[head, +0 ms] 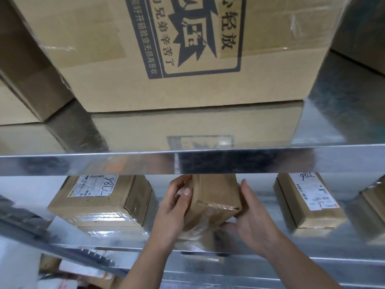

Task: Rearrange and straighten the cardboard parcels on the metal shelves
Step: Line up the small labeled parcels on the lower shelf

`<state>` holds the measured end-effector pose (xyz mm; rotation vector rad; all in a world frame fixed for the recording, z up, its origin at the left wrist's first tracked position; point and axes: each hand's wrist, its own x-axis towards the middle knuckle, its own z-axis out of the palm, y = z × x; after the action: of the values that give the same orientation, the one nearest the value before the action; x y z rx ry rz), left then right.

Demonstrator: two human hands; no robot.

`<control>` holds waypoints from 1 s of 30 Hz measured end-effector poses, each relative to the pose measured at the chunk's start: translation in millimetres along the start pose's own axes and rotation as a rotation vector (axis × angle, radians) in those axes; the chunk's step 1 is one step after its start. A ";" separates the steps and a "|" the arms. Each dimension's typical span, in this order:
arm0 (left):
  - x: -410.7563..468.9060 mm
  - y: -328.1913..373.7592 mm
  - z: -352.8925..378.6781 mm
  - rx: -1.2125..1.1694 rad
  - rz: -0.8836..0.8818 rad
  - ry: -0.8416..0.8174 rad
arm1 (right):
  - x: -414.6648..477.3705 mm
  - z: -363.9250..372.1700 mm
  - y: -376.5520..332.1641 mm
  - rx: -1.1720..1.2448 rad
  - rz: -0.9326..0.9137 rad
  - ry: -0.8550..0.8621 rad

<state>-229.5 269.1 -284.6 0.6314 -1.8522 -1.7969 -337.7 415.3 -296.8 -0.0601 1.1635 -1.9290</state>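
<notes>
A small taped cardboard parcel (214,198) sits tilted in the middle of the lower metal shelf (343,247), its far end hidden behind the upper shelf's edge. My left hand (177,203) grips its left side, thumb on top. My right hand (254,213) holds its right side, with the thumb under the near corner. A labelled parcel (104,201) lies to the left, turned at an angle. Another labelled parcel (308,203) lies to the right.
A large printed cardboard box (187,53) stands on the upper shelf (187,161), with more boxes (18,105) at its left and another box (362,32) at its right. A further parcel (375,197) shows at the lower shelf's right edge. More packages (83,274) lie below.
</notes>
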 end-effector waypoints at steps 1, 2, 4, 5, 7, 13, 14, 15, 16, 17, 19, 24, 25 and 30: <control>0.3 0.7 -0.7 0.055 0.018 -0.015 | 0.0 -1.2 -0.6 0.030 0.033 -0.018; 0.9 0.6 -1.9 0.101 0.040 -0.031 | -0.2 -1.8 -1.2 0.043 0.051 -0.032; 3.1 -2.3 -4.9 0.167 0.097 -0.067 | 1.0 -3.4 -1.2 0.075 0.064 -0.011; 4.4 -3.7 -6.7 0.199 0.129 -0.078 | 2.2 -5.0 -0.3 0.109 0.070 0.009; 6.4 -6.0 -11.1 0.272 0.177 -0.062 | 3.8 -9.0 0.7 0.193 0.093 0.036; 16.2 -21.4 -28.0 0.548 0.118 0.236 | 7.8 -22.5 4.0 0.339 0.163 0.094; 16.9 -22.9 -30.5 0.581 0.069 0.282 | 8.6 -24.3 5.7 0.367 0.189 0.101; 17.9 -25.3 -33.6 0.606 0.016 0.308 | 9.8 -26.6 8.1 0.394 0.214 0.116; 18.4 -26.6 -36.3 0.623 -0.030 0.322 | 10.8 -29.0 10.1 0.417 0.236 0.131; 20.1 -31.4 -40.5 0.627 -0.073 0.330 | 12.2 -32.2 12.0 0.434 0.252 0.143; 22.6 -37.6 -48.3 0.633 -0.147 0.313 | 15.5 -38.1 15.9 0.448 0.263 0.167; 18.5 -38.6 -53.3 0.493 -0.335 0.322 | 19.1 -44.2 22.1 0.442 0.240 0.192; 17.2 -40.4 -53.9 0.454 -0.359 0.333 | 19.4 -44.7 23.3 0.432 0.237 0.200; 14.9 -42.6 -53.6 0.248 -0.427 0.331 | 20.4 -47.2 27.4 0.409 0.225 0.241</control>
<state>-207.5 216.7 -325.6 1.4161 -1.8140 -1.5818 -353.7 429.0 -351.1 0.5134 0.8602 -1.9675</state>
